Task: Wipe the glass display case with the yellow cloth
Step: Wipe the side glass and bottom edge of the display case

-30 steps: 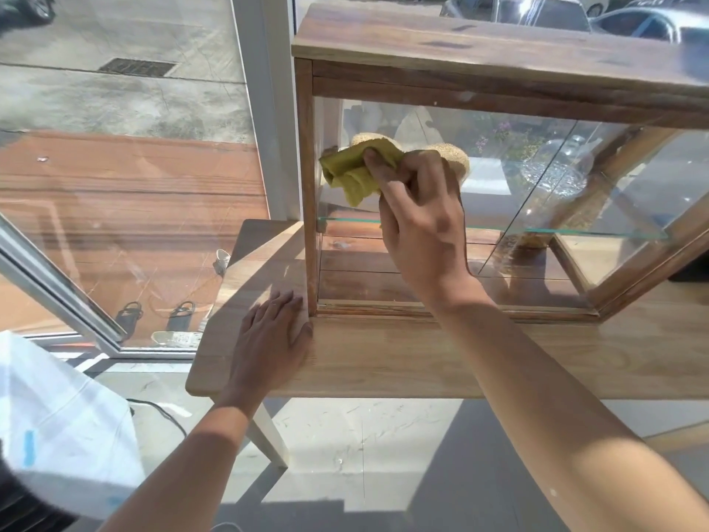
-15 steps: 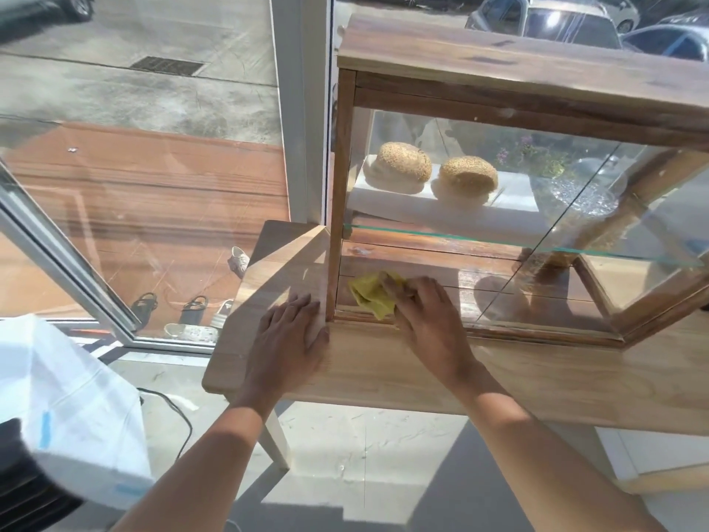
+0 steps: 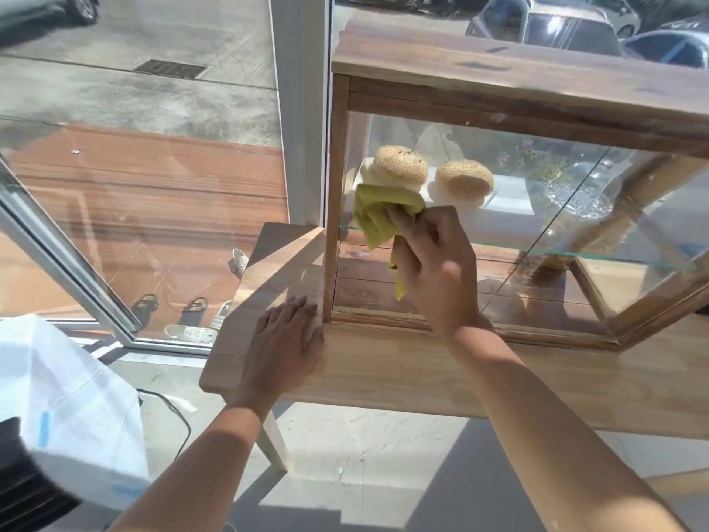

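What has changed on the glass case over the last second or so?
The right hand kept its hold on the yellow cloth and swept it down the front glass to the bottom rail, then back up to mid-height near the left post. The left hand stayed flat on the wooden table by the display case; the two buns did not move.

Harsh sunlight through window (image 3: pixel 153 209) — glare on glass, hard floor shadows, edges bowed, corners soft.

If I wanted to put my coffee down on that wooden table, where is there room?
The bare strip of the table in front of the display case, right of the right hand, looks free. The left corner is taken by the left hand, flat beside the case's post. The case fills the back.
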